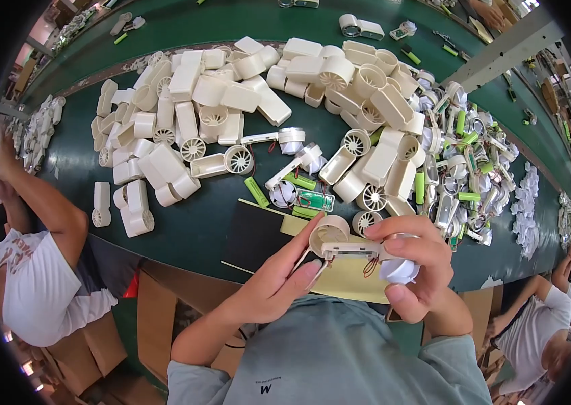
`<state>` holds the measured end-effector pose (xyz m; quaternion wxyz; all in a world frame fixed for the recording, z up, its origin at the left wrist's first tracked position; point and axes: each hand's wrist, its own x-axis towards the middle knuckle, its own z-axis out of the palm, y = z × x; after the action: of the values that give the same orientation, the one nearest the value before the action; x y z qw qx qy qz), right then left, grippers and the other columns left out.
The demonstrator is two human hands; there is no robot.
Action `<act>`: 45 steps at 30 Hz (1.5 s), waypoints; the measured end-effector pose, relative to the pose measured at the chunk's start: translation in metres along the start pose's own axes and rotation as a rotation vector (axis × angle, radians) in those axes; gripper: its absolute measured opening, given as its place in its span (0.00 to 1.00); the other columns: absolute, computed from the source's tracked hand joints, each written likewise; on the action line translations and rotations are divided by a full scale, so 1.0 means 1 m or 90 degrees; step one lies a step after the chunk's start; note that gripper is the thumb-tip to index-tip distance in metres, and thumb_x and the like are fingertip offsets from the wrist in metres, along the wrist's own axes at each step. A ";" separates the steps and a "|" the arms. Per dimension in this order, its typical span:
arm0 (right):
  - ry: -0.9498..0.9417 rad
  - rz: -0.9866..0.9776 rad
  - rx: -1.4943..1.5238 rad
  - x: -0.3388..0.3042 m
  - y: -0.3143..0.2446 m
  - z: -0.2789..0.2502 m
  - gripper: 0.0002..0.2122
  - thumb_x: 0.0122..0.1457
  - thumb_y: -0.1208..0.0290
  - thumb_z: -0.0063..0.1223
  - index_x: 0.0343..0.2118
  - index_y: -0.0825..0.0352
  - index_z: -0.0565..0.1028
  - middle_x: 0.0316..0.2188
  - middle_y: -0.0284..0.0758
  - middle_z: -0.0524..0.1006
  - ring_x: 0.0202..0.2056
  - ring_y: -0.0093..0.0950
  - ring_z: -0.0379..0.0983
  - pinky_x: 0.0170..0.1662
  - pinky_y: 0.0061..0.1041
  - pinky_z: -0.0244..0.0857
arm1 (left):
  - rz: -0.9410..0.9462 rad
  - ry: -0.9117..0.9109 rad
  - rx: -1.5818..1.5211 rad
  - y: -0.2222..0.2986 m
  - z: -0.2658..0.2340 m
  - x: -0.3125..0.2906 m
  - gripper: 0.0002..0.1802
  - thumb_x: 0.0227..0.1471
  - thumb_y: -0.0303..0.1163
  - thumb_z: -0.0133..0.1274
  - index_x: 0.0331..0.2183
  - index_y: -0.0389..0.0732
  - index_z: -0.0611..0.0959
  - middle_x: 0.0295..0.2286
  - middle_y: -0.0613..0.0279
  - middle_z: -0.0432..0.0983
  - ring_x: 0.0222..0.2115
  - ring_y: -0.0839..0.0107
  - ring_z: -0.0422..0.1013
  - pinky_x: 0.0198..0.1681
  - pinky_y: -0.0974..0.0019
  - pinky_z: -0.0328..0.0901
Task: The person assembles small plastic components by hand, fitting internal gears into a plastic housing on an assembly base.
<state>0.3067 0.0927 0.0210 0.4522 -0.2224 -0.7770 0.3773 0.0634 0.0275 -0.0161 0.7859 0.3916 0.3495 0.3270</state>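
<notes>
My left hand (273, 282) is closed on a cream plastic fan housing (330, 231), its round end turned upward. The fingers of my right hand (428, 264) are curled round a white fan motor unit (399, 271) with a rounded white cap. Joined to that unit is a narrow white bar (351, 250) with thin dark red wires, lying across the gap beside the housing. My left palm partly hides the housing's long body. Just beyond my hands lie a green circuit board (315, 200) and a green battery cell (256, 192).
Cream housings (218, 101) are heaped across the green table (69, 196). To the right is a pile of fan assemblies (461, 169) with batteries, then white scraps (526, 209). A black sheet (251, 236) lies ahead. A metal post (508, 50) rises at right; people sit at both sides.
</notes>
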 end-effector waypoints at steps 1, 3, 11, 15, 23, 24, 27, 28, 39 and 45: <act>-0.011 -0.027 -0.003 0.000 0.001 0.000 0.20 0.57 0.69 0.55 0.51 0.75 0.73 0.46 0.55 0.76 0.42 0.42 0.79 0.42 0.34 0.75 | 0.018 0.028 0.021 0.000 0.002 0.001 0.35 0.70 0.32 0.42 0.71 0.36 0.49 0.52 0.57 0.69 0.38 0.78 0.66 0.42 0.72 0.65; 0.009 -0.011 0.006 -0.001 0.007 0.000 0.20 0.58 0.68 0.55 0.51 0.76 0.73 0.46 0.55 0.76 0.42 0.42 0.79 0.43 0.34 0.75 | 0.034 0.058 0.041 0.000 0.002 0.003 0.35 0.70 0.32 0.43 0.71 0.37 0.52 0.48 0.60 0.71 0.33 0.80 0.64 0.36 0.73 0.64; 0.002 0.042 0.013 -0.004 0.015 -0.003 0.22 0.57 0.66 0.53 0.50 0.77 0.75 0.45 0.55 0.77 0.42 0.41 0.77 0.44 0.34 0.73 | -0.077 0.035 -0.006 0.001 -0.002 0.005 0.27 0.68 0.30 0.49 0.64 0.33 0.67 0.40 0.60 0.77 0.30 0.76 0.74 0.28 0.72 0.72; 0.028 0.058 0.054 -0.008 0.017 -0.002 0.23 0.56 0.66 0.53 0.50 0.77 0.75 0.45 0.55 0.77 0.42 0.41 0.77 0.44 0.34 0.73 | -0.080 0.053 -0.027 0.003 0.003 0.003 0.25 0.66 0.28 0.51 0.62 0.31 0.71 0.39 0.59 0.78 0.31 0.75 0.76 0.26 0.71 0.74; -0.052 0.058 0.160 -0.002 0.016 0.006 0.22 0.55 0.68 0.57 0.52 0.74 0.75 0.49 0.55 0.74 0.45 0.41 0.77 0.45 0.33 0.73 | -0.042 0.093 0.064 -0.002 -0.001 -0.001 0.22 0.65 0.26 0.51 0.59 0.34 0.76 0.33 0.61 0.79 0.23 0.83 0.71 0.19 0.76 0.64; -0.072 0.049 0.158 0.003 0.013 0.006 0.21 0.56 0.70 0.58 0.52 0.72 0.75 0.51 0.53 0.73 0.46 0.41 0.76 0.46 0.33 0.73 | -0.040 0.093 0.062 -0.003 -0.001 -0.001 0.22 0.65 0.26 0.51 0.59 0.34 0.76 0.33 0.61 0.79 0.23 0.83 0.71 0.19 0.76 0.64; -0.219 0.056 0.036 0.007 0.008 0.002 0.18 0.60 0.67 0.53 0.53 0.66 0.70 0.49 0.53 0.73 0.47 0.42 0.74 0.48 0.38 0.71 | -0.076 0.082 0.042 -0.004 -0.004 0.001 0.22 0.65 0.25 0.51 0.59 0.36 0.76 0.34 0.62 0.80 0.25 0.83 0.71 0.21 0.76 0.63; -0.214 0.061 0.055 0.007 0.008 0.005 0.17 0.61 0.71 0.53 0.52 0.67 0.71 0.48 0.51 0.74 0.48 0.42 0.74 0.50 0.38 0.70 | -0.070 0.043 -0.030 -0.004 -0.006 0.000 0.25 0.65 0.26 0.51 0.62 0.37 0.72 0.37 0.61 0.79 0.28 0.83 0.72 0.23 0.76 0.64; -0.218 0.135 0.146 0.017 0.015 0.011 0.20 0.52 0.85 0.52 0.49 0.68 0.71 0.53 0.47 0.71 0.54 0.41 0.71 0.56 0.37 0.66 | 0.042 0.078 -0.002 -0.009 0.003 0.000 0.23 0.58 0.27 0.62 0.52 0.33 0.73 0.42 0.61 0.77 0.39 0.79 0.75 0.38 0.73 0.72; -0.227 0.205 0.170 0.013 0.019 0.016 0.09 0.58 0.79 0.46 0.42 0.64 0.68 0.51 0.48 0.70 0.55 0.42 0.72 0.54 0.36 0.65 | 0.037 0.130 -0.047 -0.002 0.003 -0.001 0.20 0.56 0.24 0.63 0.49 0.31 0.77 0.39 0.58 0.80 0.32 0.76 0.78 0.33 0.72 0.76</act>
<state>0.2862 0.1069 0.0079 0.2679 -0.2113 -0.7425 0.5765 0.0661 0.0240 -0.0162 0.7505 0.3369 0.4036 0.4005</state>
